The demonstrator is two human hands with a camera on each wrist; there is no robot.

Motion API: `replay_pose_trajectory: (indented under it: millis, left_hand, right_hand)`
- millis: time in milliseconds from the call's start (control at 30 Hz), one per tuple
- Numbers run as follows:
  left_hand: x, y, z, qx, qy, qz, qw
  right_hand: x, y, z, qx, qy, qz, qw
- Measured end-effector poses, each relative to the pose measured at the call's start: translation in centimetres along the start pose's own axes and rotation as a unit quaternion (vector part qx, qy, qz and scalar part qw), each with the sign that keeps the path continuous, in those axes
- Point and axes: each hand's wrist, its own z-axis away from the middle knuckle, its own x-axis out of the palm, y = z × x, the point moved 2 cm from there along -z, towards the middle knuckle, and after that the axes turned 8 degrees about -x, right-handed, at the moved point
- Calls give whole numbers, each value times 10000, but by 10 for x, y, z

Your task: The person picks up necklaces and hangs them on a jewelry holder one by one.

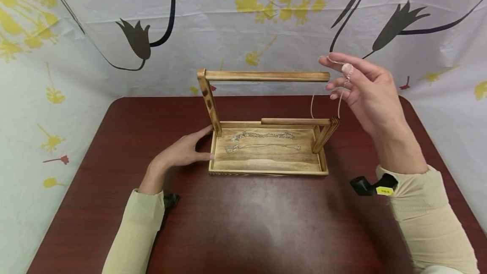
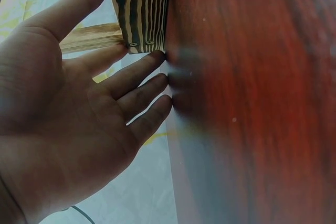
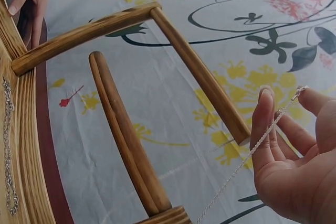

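A wooden jewelry stand [image 1: 266,173] has a shallow tray base and two horizontal bars, each fixed to one end post. My left hand [image 1: 181,150] rests against the tray's left end, thumb and fingers spread and fairly straight. High at the right, my right hand [image 1: 376,92] holds a thin silver chain necklace [image 3: 236,169] at its fingertips. The chain hangs down by the right post, partly behind the lower bar [image 1: 296,121]. The upper bar's [image 1: 266,76] free end is close to the right fingers. Inside the tray lie a thicker chain [image 1: 266,135] and a thinner chain [image 1: 262,145].
The stand sits on a dark red wooden table [image 1: 243,223]. Behind and beside the table hangs a pale cloth [image 1: 190,54] printed with yellow flowers and dark tulips. A black wrist strap [image 1: 365,186] shows at the right sleeve.
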Motion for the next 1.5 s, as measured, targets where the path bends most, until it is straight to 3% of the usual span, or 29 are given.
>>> replay_pose_trajectory:
  millis: [400, 1200, 1500]
  left_hand:
    - [2, -1, -1, -11, 14, -5, 10000]
    - [1, -1, 1, -5, 31, 9, 10000]
    - [0, -1, 0, -2, 7, -28, 10000]
  right_hand:
    - [14, 3, -6, 91, 56, 144, 9998]
    - [47, 27, -9, 366, -410, 283, 9981]
    - [56, 38, -10, 354, -358, 722, 9961]
